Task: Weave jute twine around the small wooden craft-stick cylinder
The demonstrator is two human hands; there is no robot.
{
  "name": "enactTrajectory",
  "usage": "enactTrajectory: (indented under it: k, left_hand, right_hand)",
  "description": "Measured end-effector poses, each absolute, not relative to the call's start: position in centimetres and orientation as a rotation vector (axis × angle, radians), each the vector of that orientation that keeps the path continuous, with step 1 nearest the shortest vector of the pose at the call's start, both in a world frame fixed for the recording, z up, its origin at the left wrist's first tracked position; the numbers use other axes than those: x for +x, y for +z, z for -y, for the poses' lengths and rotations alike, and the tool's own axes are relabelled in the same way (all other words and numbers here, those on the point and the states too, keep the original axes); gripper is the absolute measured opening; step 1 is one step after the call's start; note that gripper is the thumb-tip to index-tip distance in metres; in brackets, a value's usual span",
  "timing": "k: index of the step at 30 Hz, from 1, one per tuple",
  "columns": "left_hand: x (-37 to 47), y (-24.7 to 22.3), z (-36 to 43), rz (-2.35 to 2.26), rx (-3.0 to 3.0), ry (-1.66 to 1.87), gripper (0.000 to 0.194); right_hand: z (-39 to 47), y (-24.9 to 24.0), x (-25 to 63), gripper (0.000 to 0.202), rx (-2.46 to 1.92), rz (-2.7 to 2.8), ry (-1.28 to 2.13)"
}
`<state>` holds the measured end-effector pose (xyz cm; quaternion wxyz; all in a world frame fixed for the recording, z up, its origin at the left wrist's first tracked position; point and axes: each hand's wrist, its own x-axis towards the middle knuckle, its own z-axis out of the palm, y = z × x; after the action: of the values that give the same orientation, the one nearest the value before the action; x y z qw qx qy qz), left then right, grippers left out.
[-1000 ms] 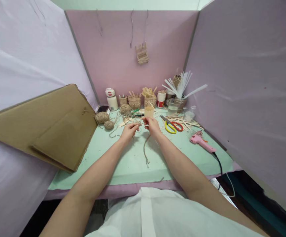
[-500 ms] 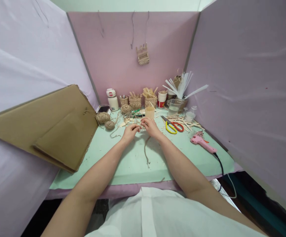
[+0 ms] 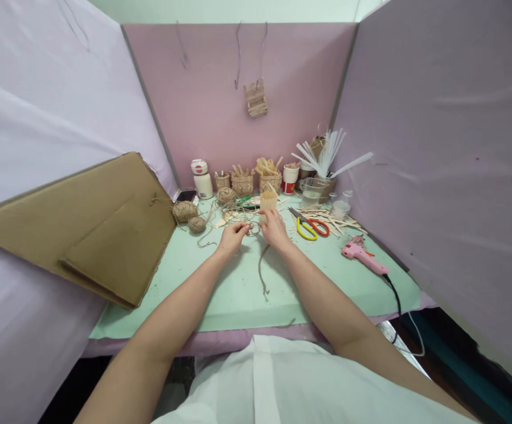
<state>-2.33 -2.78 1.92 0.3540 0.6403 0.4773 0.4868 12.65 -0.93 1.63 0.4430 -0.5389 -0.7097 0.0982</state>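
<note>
Over the middle of the table, my left hand [image 3: 233, 237] pinches a thin strand of twine [image 3: 254, 229] between thumb and fingertips. The twine curves across the small gap to my right hand [image 3: 275, 229], whose bent fingers are closed on it; the fingertips partly hide the hold. Just behind my right hand stands a small box of pale wooden sticks [image 3: 268, 200], its lower part covered by the fingers. A loose piece of brown cord [image 3: 261, 274] lies on the green table below my right hand.
Balls of twine [image 3: 185, 210] sit at the left. Scissors [image 3: 306, 227] with yellow and red handles lie right of my hands, near scattered wooden strips [image 3: 335, 221]. A pink glue gun [image 3: 364, 257] rests at the right edge. Cardboard [image 3: 118, 235] leans at left.
My right hand has moved slightly right, away from my left hand, and a loop of twine now shows between them. My left hand has stayed nearly in place.
</note>
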Motion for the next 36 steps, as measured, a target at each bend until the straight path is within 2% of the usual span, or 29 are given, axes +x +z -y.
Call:
enactTrajectory:
  k: [3,6,8,12,22,36]
  left_hand:
    - [-2.5,1.8,2.7,-1.253,1.573,1.281,0.02]
    - [-2.5,1.9,2.8,-1.269,1.566,1.279,0.021]
    - [-2.5,2.0,2.8,-1.282,1.592,1.267,0.02]
    - [-2.4,2.1,2.9,-1.288,1.686,1.229,0.018]
    - [-2.3,2.2,2.4,-1.254,1.787,1.161,0.022]
    - [-2.5,2.4,3.2,-1.407,1.791,1.179,0.029]
  right_hand:
    - [1.6,2.1,12.4,0.035,-1.003,1.899,0.123]
    - [1.9,2.3,12.3,0.02,-0.868,1.992,0.113]
    - [1.8,2.3,12.3,0.012,-0.88,1.989,0.114]
    - [1.2,2.1,12.4,0.009,-0.949,1.947,0.176]
    - [0.6,1.9,12.1,0.017,-1.243,1.679,0.734]
    - [1.4,2.4,12.1,0.019,-1.169,1.685,0.739]
